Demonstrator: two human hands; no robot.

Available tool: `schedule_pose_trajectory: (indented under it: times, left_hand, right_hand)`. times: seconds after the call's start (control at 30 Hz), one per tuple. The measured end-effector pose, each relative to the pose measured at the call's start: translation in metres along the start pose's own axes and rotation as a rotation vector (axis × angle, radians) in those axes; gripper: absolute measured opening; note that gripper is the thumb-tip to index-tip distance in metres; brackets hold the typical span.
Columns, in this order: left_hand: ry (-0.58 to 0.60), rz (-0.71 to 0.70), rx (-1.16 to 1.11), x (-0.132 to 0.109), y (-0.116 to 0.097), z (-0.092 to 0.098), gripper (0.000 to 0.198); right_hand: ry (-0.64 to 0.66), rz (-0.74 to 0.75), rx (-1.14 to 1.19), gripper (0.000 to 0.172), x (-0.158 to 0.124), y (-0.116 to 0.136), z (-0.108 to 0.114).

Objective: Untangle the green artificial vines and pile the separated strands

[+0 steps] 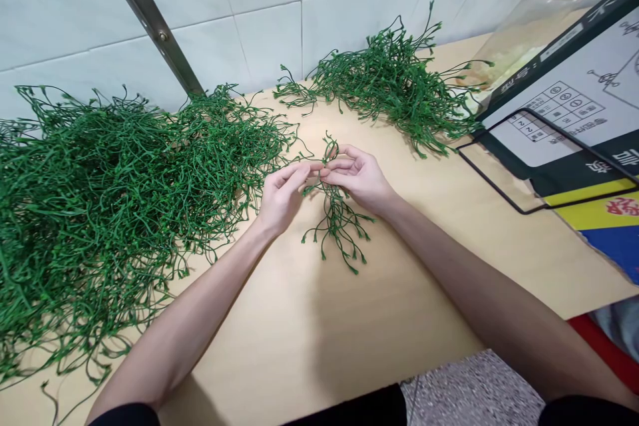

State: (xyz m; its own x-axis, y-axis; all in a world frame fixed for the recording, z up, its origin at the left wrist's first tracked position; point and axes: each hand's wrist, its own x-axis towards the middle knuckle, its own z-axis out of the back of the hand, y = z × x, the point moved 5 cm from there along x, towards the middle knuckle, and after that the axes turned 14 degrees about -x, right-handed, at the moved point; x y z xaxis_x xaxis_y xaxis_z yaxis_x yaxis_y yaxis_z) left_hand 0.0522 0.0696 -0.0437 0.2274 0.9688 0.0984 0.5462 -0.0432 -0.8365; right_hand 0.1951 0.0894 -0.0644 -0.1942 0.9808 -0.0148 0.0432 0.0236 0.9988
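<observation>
A small bunch of green artificial stems [338, 216] hangs between my two hands, its branched tips spreading downward over the table. My right hand [360, 176] pinches the bunch near its upper part, thumb and fingers together. From the other side, my left hand [285, 194] meets it with thumb and forefinger closed at the same spot; a thin green strand seems to lie there, though the fingertips partly hide it. A short looped end sticks up above the fingers. To the left spreads a large heap of similar green stems [124, 213].
A smaller pile of green stems [384, 83] lies at the back, by the tiled wall [269, 33]. On the right are a printed box [564, 106], a black wire frame [524, 212] and a clear bottle [529, 20]. A metal strip [154, 26] leans behind the heap. The wooden table [269, 346] ends near my body.
</observation>
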Motion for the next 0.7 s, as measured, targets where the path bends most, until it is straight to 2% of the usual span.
schedule_pose_trajectory:
  times: [0.23, 0.47, 0.6, 0.7]
  left_hand:
    - [-0.018, -0.031, 0.005, 0.001, 0.001, 0.003, 0.036]
    - [-0.138, -0.067, 0.02, 0.004, 0.007, 0.016, 0.061]
    - [-0.147, -0.122, 0.091, 0.001, 0.009, 0.014, 0.07]
    - [-0.128, -0.167, 0.192, -0.002, 0.009, 0.01, 0.069]
  right_hand:
    - [-0.043, 0.002, 0.015, 0.053, -0.001, 0.002, 0.001]
    - [-0.097, 0.033, 0.025, 0.054, -0.001, 0.002, 0.0]
    - [-0.091, 0.021, 0.029, 0.055, 0.0, 0.0, 0.0]
    - [-0.064, 0.013, 0.017, 0.054, 0.0, 0.001, 0.0]
